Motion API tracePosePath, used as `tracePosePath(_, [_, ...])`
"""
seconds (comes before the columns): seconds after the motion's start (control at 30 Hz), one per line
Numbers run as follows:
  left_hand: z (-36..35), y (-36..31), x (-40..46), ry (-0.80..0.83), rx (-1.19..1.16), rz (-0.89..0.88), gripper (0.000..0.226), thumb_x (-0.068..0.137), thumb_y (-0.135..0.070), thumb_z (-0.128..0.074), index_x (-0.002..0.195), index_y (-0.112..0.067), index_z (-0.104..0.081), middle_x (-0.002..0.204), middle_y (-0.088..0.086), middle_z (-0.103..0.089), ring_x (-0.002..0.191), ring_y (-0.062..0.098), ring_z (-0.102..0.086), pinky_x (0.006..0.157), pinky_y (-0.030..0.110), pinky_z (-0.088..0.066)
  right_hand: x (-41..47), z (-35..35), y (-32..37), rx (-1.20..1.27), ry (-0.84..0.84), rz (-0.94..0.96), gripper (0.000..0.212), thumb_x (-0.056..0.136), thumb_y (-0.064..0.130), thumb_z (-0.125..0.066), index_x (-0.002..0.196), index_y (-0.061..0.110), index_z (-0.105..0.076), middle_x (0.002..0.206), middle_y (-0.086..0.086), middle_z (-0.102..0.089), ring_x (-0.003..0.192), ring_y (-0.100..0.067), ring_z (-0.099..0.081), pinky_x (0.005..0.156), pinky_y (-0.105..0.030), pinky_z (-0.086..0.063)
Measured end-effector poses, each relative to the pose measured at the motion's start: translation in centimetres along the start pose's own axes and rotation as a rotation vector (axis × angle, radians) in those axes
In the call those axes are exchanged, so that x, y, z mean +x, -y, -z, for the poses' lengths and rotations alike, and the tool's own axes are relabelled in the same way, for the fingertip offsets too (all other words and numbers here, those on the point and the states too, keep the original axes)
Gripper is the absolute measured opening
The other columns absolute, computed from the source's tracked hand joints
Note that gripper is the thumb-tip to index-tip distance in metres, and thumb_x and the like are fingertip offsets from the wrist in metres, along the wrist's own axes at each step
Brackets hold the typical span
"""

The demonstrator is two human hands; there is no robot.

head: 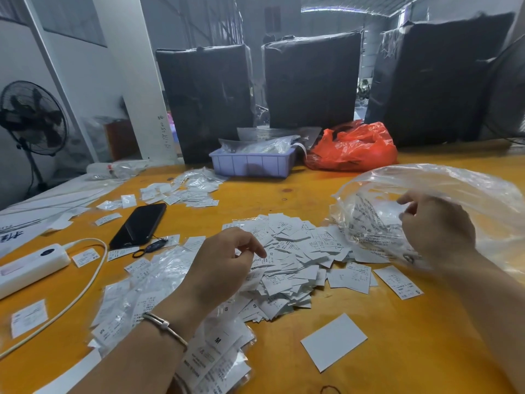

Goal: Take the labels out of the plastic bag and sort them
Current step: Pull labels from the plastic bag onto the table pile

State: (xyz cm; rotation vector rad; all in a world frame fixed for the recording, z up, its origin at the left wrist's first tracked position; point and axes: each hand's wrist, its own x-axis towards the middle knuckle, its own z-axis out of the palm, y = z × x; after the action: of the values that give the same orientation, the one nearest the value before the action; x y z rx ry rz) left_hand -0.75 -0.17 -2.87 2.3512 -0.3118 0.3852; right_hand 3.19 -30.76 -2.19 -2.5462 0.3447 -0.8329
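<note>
A heap of small white labels (287, 257) with size letters lies in the middle of the yellow table (284, 365). My left hand (224, 265) hovers over the heap's left edge, fingers curled, fingertips touching the labels. My right hand (437, 226) grips the edge of a large clear plastic bag (443, 189) at the right; a few labels show inside it. Flat clear bags holding labels (133, 297) lie under my left forearm.
A black phone (139, 224) and a white power bank (31, 265) with cable lie at the left. A lilac tray (252, 163) and a red plastic bag (355, 149) stand at the back before black wrapped bales (312, 81). A blank white card (333, 341) lies near the front.
</note>
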Motion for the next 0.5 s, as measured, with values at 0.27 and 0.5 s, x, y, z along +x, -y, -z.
tracePosePath(0.27, [-0.09, -0.01, -0.1, 0.003, -0.013, 0.002, 0.036, 0.09, 0.0, -0.054, 0.077, -0.028, -0.072, 0.094, -0.017, -0.067, 0.092, -0.005, -0.058, 0.075, 0.018, -0.05, 0.07, -0.94, -0.84, -0.164, 0.176, -0.072, 0.014, 0.081, 0.025, -0.075, 0.07, 0.025, -0.066, 0.073, 0.006, -0.054, 0.076, -0.022, -0.051, 0.06, -0.028, -0.036])
tracePosePath(0.5, [-0.15, -0.05, -0.11, 0.013, -0.016, 0.006, 0.035, 0.092, -0.003, -0.054, 0.077, -0.028, -0.073, 0.094, -0.015, -0.067, 0.089, -0.003, -0.059, 0.069, 0.016, -0.046, 0.22, -1.16, -0.66, -0.214, 0.203, -0.095, 0.03, 0.089, 0.037, -0.064, 0.111, 0.018, -0.064, 0.116, -0.008, -0.064, 0.107, -0.032, -0.057, 0.074, -0.035, -0.042])
